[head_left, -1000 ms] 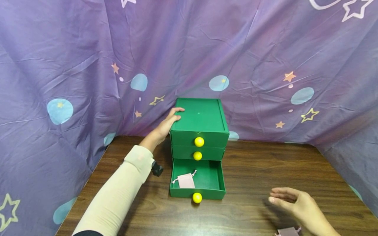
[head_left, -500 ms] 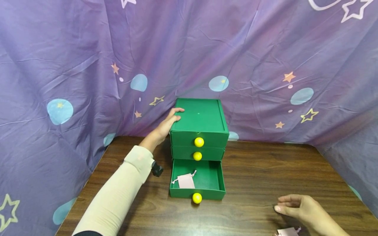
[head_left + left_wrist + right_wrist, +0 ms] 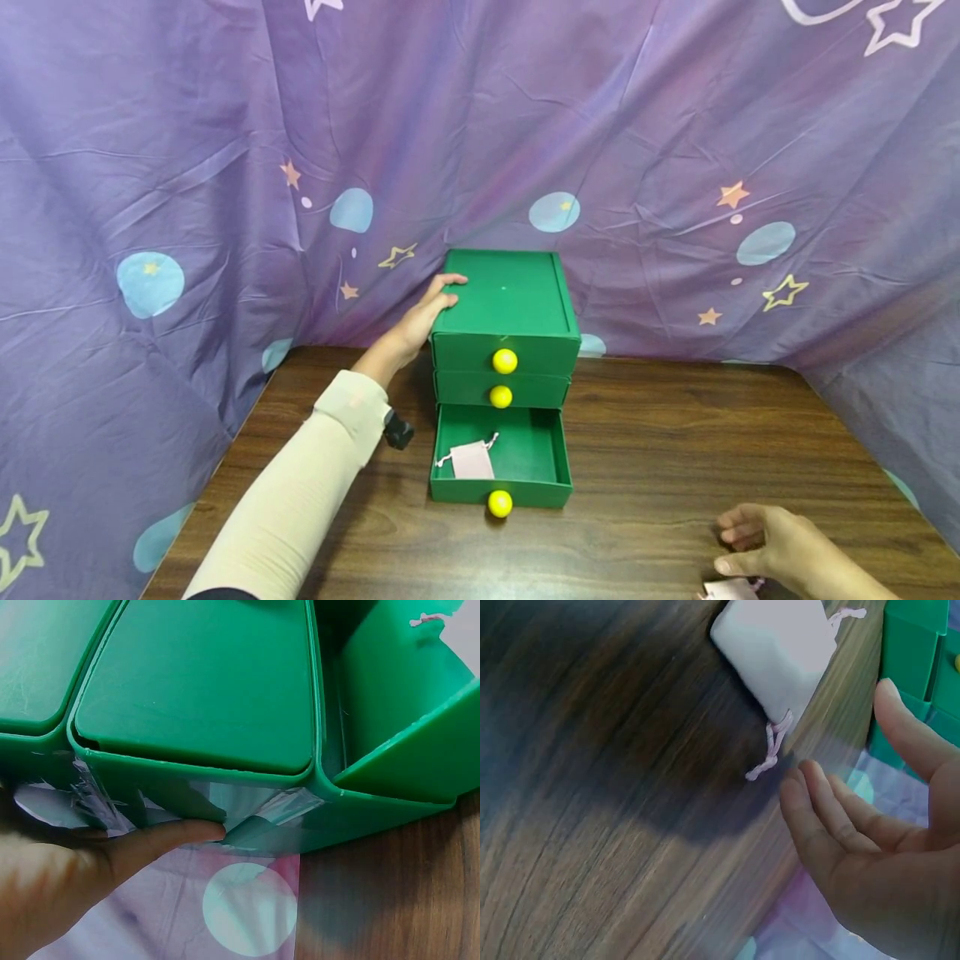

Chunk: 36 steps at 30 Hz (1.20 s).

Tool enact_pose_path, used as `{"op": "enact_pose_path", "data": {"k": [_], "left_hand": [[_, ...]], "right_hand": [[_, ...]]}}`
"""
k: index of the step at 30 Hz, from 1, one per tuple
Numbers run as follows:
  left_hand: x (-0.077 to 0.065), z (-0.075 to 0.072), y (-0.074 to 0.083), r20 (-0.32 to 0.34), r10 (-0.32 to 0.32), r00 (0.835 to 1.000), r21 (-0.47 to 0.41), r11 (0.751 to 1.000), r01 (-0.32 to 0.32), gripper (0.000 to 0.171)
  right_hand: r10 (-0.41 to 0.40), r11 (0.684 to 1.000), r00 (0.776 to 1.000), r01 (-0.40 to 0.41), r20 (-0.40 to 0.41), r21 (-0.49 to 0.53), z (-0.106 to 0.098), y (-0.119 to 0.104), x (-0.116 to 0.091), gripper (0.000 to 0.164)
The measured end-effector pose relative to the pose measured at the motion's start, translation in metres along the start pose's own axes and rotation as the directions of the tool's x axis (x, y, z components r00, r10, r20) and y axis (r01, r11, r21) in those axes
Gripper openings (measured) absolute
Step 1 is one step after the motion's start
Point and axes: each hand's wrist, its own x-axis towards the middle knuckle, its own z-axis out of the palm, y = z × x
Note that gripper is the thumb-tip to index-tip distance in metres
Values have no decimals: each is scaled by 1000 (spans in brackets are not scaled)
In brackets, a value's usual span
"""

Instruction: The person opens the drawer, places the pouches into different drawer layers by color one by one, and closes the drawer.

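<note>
A green drawer cabinet (image 3: 510, 300) with round yellow knobs stands at the back of the table. My left hand (image 3: 420, 323) rests against its upper left edge, fingertips on the top. In the left wrist view, the thumb (image 3: 176, 834) lies along the cabinet's side. The bottom drawer (image 3: 540, 495) is pulled out, and a pale pink drawstring pouch (image 3: 472, 461) lies inside at its left. Another such pouch (image 3: 776, 656) lies on the table at the front right. Close over it is my right hand (image 3: 783, 546), fingers loosely bent and nothing between them.
The upper drawer (image 3: 465, 354) and middle drawer (image 3: 465, 389) are pushed in. The brown wooden table (image 3: 652, 442) runs beneath everything. A purple cloth (image 3: 420, 125) with stars and blue spots hangs behind and at both sides.
My right hand has moved right and down toward the front of the table, closer to the pouch there. The left hand, cabinet and both pouches stay where they were.
</note>
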Motion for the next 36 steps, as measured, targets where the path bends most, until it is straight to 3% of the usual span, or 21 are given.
{"op": "enact_pose_path", "data": {"k": [3, 6, 12, 17, 21, 24, 28, 32, 34, 36], "left_hand": [[0, 0, 0, -1, 1, 1000, -6, 1000, -1, 48], [1, 0, -1, -2, -4, 1000, -20, 1000, 4, 48], [1, 0, 0, -2, -4, 1000, -27, 1000, 4, 48], [1, 0, 0, -3, 10, 1000, -30, 1000, -10, 48], [1, 1, 0, -9, 10, 1000, -32, 999, -11, 48], [2, 1, 0, -10, 10, 1000, -26, 1000, -11, 48], [1, 1, 0, -9, 8, 1000, -22, 1000, -8, 48], [0, 1, 1, -5, -4, 1000, -32, 999, 4, 48], [0, 1, 0, -3, -8, 1000, -34, 999, 8, 48], [0, 1, 0, -2, -8, 1000, -35, 999, 8, 48]], "right_hand": [[-3, 1000, 999, 3, 45, -4, -1, 4, 0, 63], [-55, 998, 996, 57, 71, -23, 0, 8, -1, 56], [-228, 971, 973, 229, 28, -71, 5, 18, -4, 40], [-267, 958, 963, 268, 20, -102, 11, 23, -3, 40], [-379, 913, 925, 372, -13, -168, 17, 27, -2, 39], [-382, 910, 924, 376, -3, -172, 18, 25, -2, 36], [-333, 929, 942, 336, 46, -156, 17, 19, -1, 29], [-364, 920, 930, 368, 56, -135, 17, 21, 0, 29], [-405, 906, 913, 409, 55, -114, 18, 23, 0, 30], [-477, 873, 878, 479, 45, -85, 19, 25, 0, 33]]}}
